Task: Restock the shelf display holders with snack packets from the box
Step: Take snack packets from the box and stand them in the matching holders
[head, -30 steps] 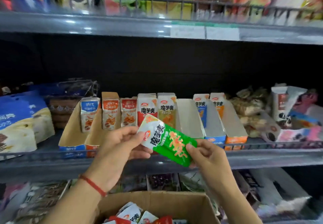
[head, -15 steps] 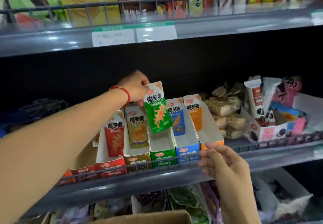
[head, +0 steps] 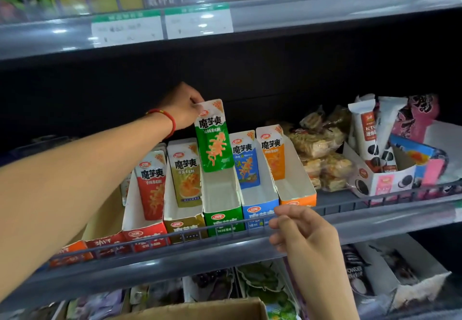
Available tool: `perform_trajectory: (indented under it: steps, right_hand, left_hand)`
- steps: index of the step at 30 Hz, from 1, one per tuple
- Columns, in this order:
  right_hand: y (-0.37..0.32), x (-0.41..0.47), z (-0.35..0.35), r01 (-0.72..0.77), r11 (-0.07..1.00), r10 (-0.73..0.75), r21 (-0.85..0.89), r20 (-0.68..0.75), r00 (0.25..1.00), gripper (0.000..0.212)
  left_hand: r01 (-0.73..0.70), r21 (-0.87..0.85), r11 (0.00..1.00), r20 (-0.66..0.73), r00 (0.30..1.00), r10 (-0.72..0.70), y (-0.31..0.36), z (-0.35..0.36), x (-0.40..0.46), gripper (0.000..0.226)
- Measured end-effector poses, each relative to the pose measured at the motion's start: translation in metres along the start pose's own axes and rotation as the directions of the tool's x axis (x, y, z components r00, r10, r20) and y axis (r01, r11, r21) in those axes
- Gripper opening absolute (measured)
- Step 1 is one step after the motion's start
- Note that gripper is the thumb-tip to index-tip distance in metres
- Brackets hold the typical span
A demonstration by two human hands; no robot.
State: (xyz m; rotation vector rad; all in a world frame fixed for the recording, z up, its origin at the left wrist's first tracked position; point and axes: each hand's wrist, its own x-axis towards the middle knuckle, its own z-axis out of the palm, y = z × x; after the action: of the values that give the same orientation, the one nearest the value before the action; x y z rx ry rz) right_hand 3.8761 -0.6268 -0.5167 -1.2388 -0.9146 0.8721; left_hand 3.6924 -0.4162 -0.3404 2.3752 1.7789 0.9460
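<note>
My left hand [head: 183, 107] pinches the top corner of a green snack packet [head: 214, 137] and holds it upright over the back of the green display holder [head: 223, 216]. That holder has no other packet showing in it. The neighbouring red [head: 145, 229], olive [head: 185, 226], blue [head: 261, 207] and orange [head: 297, 194] holders each hold a matching packet at the back. My right hand [head: 303, 232] hovers with loosely curled fingers in front of the shelf's wire rail, holding nothing. The cardboard box [head: 200, 311] shows only its top edge at the bottom.
A wire rail [head: 375, 206] runs along the shelf front. Bagged biscuits [head: 320, 149] and a cookie display box [head: 382, 179] stand to the right. The upper shelf [head: 325, 12] with price labels hangs overhead. More snack trays fill the lower shelf [head: 270, 287].
My left hand carried the green packet from in front of me up to the back of the green holder. My right hand let go of it and dropped to the shelf rail.
</note>
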Motion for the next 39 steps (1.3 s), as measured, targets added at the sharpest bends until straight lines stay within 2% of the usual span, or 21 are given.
perform_trajectory:
  steps: [4, 7, 11, 14, 17, 25, 35, 39]
  right_hand:
    - [-0.001, -0.001, 0.001, 0.015, 0.999, -0.015, -0.049, 0.004, 1.000, 0.019]
    - [-0.002, -0.001, 0.000, 0.017, 0.997, -0.017, -0.072, -0.010, 1.000, 0.020]
    - [-0.001, -0.001, 0.000, 0.001, 0.996, -0.002, -0.087, -0.005, 1.000, 0.019]
    - [-0.001, -0.001, 0.000, -0.010, 0.996, 0.011, -0.092, 0.011, 1.000, 0.017]
    - [0.000, -0.001, 0.002, -0.017, 0.996, 0.018, -0.093, 0.009, 1.000, 0.018]
    - [0.000, -0.004, 0.002, -0.012, 0.990, 0.013, -0.143, 0.007, 1.000, 0.018]
    - [0.004, -0.002, -0.001, 0.002, 0.985, 0.004, -0.172, 0.032, 0.999, 0.017]
    - [0.006, -0.005, 0.004, 0.010, 0.977, 0.009, -0.214, 0.090, 0.996, 0.017]
  left_hand:
    - [-0.014, 0.012, 1.000, 0.032, 0.999, 0.014, -0.002, 0.002, 0.004, 0.011]
    - [-0.043, 0.091, 0.995, 0.043, 0.998, 0.039, -0.006, 0.011, 0.000, 0.011]
    - [-0.060, 0.224, 0.973, -0.018, 0.998, 0.065, -0.010, 0.013, -0.002, 0.014]
    - [-0.035, 0.245, 0.969, -0.072, 0.996, 0.054, -0.012, 0.009, 0.000, 0.016]
    - [-0.060, 0.264, 0.963, -0.017, 0.998, 0.067, -0.010, 0.012, -0.003, 0.015]
    - [-0.132, 0.238, 0.962, 0.165, 0.982, 0.094, -0.019, 0.038, -0.020, 0.012]
    - [-0.054, 0.174, 0.983, 0.101, 0.994, 0.037, -0.029, 0.051, -0.012, 0.013]
    - [-0.048, 0.077, 0.996, 0.008, 0.999, 0.047, -0.028, 0.041, -0.029, 0.025]
